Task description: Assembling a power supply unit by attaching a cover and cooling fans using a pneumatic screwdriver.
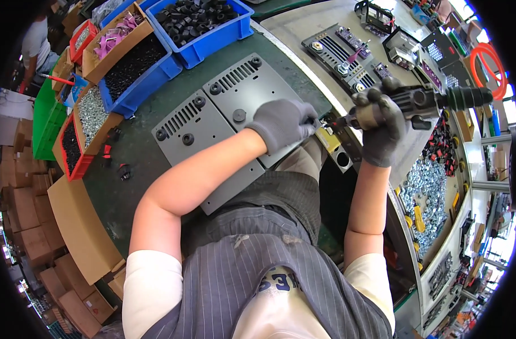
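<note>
Over the right-hand edge of two flat grey slotted-metal plates, a grey-gloved left hand is held with fingers curled together (anything pinched inside cannot be made out). Right of the plates, a black cylindrical power tool is clamped in a grey-gloved right hand, its tip turned toward the left fingers, presumably for close guidance. Beyond the plates, black parts are kept in a blue plastic bin, seemingly for easy reach.

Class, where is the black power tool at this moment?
In the head view, the black power tool is right of centre, gripped in the gloved right hand, its tip toward the left hand.
</note>
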Demonstrator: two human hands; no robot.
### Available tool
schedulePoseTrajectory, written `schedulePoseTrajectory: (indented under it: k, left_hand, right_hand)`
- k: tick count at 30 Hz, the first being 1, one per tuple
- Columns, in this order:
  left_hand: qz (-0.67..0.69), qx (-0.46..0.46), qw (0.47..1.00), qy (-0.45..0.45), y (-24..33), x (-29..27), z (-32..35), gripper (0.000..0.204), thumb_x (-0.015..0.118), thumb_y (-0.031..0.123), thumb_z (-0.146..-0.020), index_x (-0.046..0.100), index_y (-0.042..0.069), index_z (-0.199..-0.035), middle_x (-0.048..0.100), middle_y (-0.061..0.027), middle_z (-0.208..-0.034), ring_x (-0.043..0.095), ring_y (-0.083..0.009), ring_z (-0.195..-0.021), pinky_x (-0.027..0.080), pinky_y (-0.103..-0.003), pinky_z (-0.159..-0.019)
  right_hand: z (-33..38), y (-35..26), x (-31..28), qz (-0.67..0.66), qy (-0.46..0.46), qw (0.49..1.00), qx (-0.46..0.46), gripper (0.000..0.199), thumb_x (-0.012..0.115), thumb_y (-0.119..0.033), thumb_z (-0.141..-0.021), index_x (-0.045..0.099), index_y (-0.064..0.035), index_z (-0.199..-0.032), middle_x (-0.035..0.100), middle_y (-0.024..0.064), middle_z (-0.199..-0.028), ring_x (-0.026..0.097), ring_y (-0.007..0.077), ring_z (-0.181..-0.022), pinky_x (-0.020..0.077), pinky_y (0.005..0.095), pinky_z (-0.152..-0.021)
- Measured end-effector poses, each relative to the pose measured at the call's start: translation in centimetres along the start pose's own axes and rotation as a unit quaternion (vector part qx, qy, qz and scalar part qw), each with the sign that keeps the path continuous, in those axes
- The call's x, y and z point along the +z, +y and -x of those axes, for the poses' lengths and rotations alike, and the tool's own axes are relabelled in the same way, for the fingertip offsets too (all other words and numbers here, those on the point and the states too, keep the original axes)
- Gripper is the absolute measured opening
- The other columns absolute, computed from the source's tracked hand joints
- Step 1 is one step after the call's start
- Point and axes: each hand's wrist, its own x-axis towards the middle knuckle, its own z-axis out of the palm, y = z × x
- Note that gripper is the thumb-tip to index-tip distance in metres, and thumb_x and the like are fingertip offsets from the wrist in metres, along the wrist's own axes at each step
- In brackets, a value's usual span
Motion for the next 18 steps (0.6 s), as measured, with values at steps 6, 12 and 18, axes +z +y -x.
schedulePoseTrajectory:
  k: [6,12,18]
  left_hand:
    - [-0.006,-0.027,1.000,0.002,0.2,1.6,-0.3,0.022,0.061,0.031,-0.080,0.063,0.016,-0.096,0.065,-0.0061,-0.089,0.061,-0.0257,-0.086,0.048,-0.038,-0.074]
    - [0.014,-0.027,0.999,0.009,0.2,1.7,-0.2,0.022,0.061,0.031,-0.079,0.063,0.016,-0.095,0.064,-0.0071,-0.089,0.061,-0.0271,-0.086,0.048,-0.038,-0.074]
    - [-0.017,-0.026,1.000,0.004,0.5,1.5,-0.3,0.026,0.059,0.034,-0.081,0.063,0.013,-0.096,0.065,-0.0087,-0.091,0.061,-0.0270,-0.087,0.047,-0.038,-0.076]
  right_hand:
    - [-0.6,2.7,1.7,0.113,-0.036,0.993,0.015,0.032,0.056,0.000,-0.072,0.051,0.0009,-0.103,0.054,0.0112,-0.083,0.057,0.0184,-0.067,0.0509,0.0321,-0.063]
    - [-0.6,3.1,2.7,0.119,-0.086,0.989,0.032,0.033,0.057,0.005,-0.072,0.051,0.0007,-0.104,0.055,0.0079,-0.079,0.057,0.0145,-0.066,0.0506,0.0290,-0.062]
    - [-0.5,3.0,2.2,0.127,-0.085,0.987,0.046,0.032,0.058,0.004,-0.072,0.051,0.0001,-0.103,0.055,0.0077,-0.081,0.057,0.0146,-0.068,0.0512,0.0299,-0.064]
